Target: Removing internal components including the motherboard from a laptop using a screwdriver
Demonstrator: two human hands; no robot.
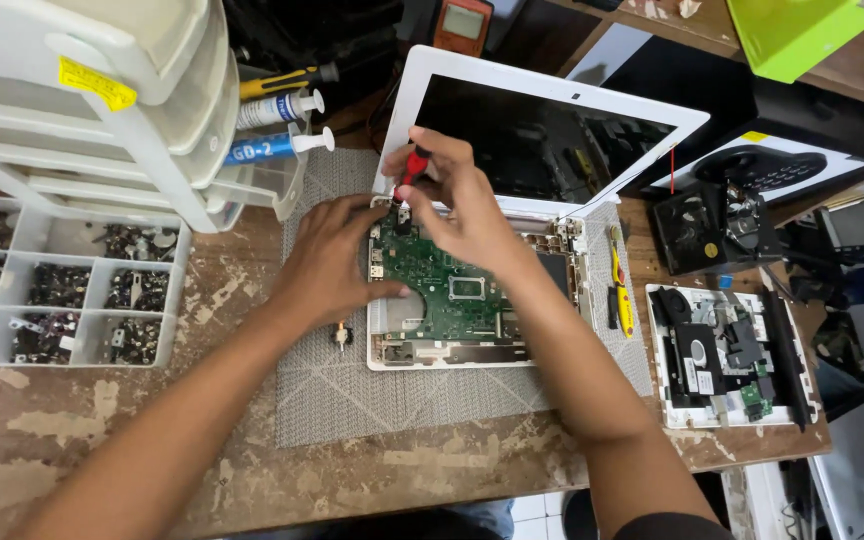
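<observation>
**Two hands work on an open laptop**

Head view: A white laptop (pixel 472 290) lies open on a grey mat (pixel 332 400) on the worn wooden counter (pixel 102 440). Its keyboard cover is off, so the green board (pixel 432 285) inside shows. The dark screen (pixel 542 135) leans back, away from the person.

The right hand (pixel 452 200) is over the far left corner of the green board. Its fingers (pixel 430 165) are pressed together around a small screwdriver (pixel 410 172) with a red and black handle. The screwdriver stands almost straight up. Its handle is at the top and its tip points down at the board, right under the fingers. So the long way of the tool runs up and down, leaning a little toward the screen.

The left hand (pixel 327 265) lies flat on the left edge of the laptop, just beside the tool tip. Its fingers (pixel 364 212) are spread a little and touch the board near the corner. It holds nothing. The right hand is the one closer to the screwdriver, since it has it.

The laptop's long side runs left to right across the mat.

A tiny metal part (pixel 341 335) sits on the mat near the left wrist. A yellow tool (pixel 620 290) lies to the right of the laptop. A clear tray of small screws (pixel 62 290) is on the left, under white drawers (pixel 102 110).
</observation>
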